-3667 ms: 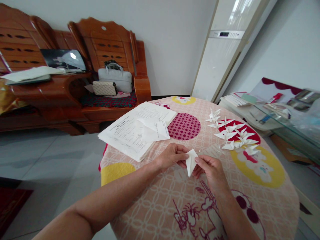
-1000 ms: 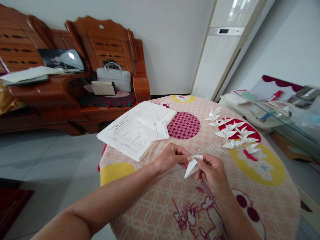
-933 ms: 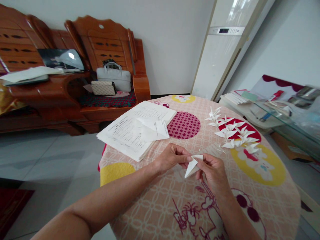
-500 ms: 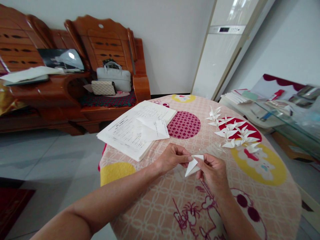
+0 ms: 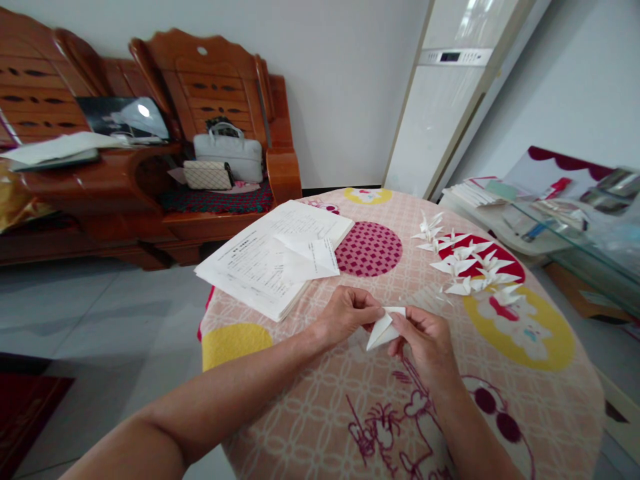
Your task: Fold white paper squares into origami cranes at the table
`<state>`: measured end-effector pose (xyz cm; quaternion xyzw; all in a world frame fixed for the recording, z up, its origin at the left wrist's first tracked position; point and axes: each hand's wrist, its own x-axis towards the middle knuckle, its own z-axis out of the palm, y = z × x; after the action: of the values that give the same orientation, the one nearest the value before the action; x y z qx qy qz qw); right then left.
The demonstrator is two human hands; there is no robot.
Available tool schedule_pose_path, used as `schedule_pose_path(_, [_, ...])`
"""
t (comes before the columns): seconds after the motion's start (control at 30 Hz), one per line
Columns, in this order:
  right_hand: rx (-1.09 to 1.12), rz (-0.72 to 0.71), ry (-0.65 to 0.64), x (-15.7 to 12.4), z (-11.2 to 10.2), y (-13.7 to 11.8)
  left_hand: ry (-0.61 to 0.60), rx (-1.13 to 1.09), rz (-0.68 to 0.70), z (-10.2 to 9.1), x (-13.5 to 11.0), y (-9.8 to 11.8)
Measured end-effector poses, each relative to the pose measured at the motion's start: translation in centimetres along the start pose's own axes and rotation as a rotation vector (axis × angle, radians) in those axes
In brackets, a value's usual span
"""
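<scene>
over the tablecloth by wooden chairs, left hand and right hand fingers pinch folded paper.

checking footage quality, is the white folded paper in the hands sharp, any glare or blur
Head view: the small white folded paper, pinched between left hand and right hand, is sharp; glare streaks the tall glossy white appliance; the glass shelf at the right edge is blurred.

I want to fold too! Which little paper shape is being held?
The pointed white piece, pinched between the left hand and right hand; the other folded shapes lie untouched on the tablecloth.
</scene>
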<state>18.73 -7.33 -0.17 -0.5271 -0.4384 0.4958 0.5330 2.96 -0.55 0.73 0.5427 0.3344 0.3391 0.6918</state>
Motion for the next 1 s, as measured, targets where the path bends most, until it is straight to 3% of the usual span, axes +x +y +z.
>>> schedule_pose_path(0.13, [0.112,0.021,-0.044,0.13,-0.08,-0.09,0.063,-0.005,0.010,0.12,0.08,0.13])
schedule_pose_path(0.4, [0.061,-0.009,-0.031,0.06,-0.07,-0.44,0.124,0.000,0.019,0.13,0.15,0.18])
schedule_pose_path(1.0, [0.000,0.017,-0.036,0.17,0.28,-0.49,0.046,0.039,0.013,-0.05,0.14,0.04])
